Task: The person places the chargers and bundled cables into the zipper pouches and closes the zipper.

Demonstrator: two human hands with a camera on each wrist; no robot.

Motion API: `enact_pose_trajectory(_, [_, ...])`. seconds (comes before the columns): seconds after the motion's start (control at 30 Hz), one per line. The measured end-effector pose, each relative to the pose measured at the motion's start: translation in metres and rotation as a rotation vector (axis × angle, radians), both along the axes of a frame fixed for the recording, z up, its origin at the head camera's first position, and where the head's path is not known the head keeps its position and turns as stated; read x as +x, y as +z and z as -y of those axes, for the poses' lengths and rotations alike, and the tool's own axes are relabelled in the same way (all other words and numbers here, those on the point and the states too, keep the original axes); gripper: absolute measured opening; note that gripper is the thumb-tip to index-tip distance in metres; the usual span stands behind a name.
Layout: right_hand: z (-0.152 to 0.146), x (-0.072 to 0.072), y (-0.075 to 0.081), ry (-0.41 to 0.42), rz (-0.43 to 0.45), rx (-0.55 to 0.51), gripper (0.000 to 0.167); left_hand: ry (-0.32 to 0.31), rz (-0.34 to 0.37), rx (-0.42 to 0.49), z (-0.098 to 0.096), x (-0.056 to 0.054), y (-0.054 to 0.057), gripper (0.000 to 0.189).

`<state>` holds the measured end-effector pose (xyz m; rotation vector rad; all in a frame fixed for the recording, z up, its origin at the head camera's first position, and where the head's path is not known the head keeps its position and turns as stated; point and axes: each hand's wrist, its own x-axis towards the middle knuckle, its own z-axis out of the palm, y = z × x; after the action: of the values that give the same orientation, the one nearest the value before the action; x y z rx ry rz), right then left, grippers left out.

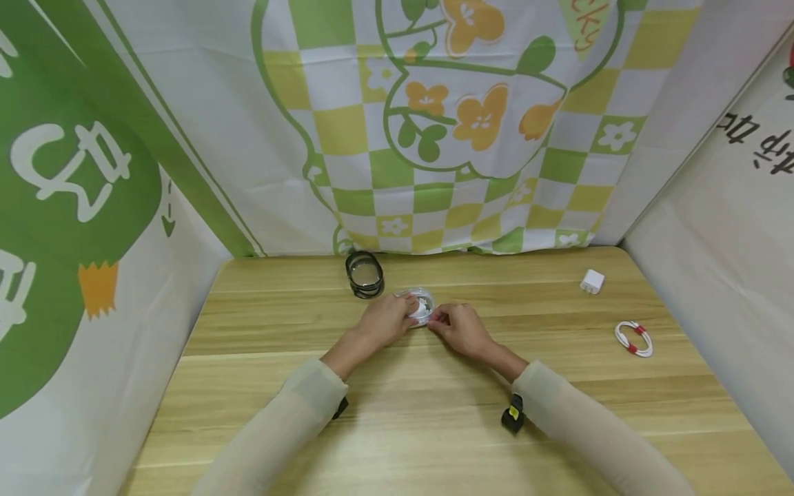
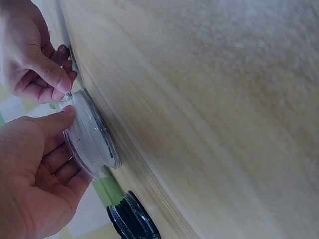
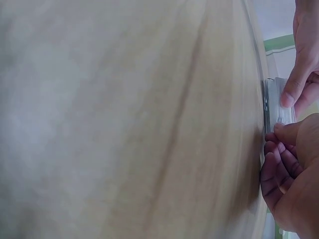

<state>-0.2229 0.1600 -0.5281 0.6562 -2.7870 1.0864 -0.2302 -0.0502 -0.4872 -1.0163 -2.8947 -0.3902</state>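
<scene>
A round, see-through coil with white inside its ring lies on the far middle part of the table; its exact kind cannot be told. My left hand holds its left side, and in the left wrist view the thumb presses one face of the coil while the other fingers curl behind it. At the coil's right edge, my right hand pinches a small bit of the rim between thumb and fingertip, seen close up in the right wrist view beside the clear coil.
Left of the coil lies a black coiled band. A white charger plug stands at the far right, and a white cable looped with red ties lies nearer. Printed cloth hangs along the table's back edge.
</scene>
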Motion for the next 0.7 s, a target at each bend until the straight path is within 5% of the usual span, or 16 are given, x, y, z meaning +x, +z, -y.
enact_pose_trajectory(0.7, [-0.0047,-0.0043,0.0039,0.013,0.020,0.011,0.007,0.034,-0.005,0.033,-0.0006,0.0009,-0.0002,0.040])
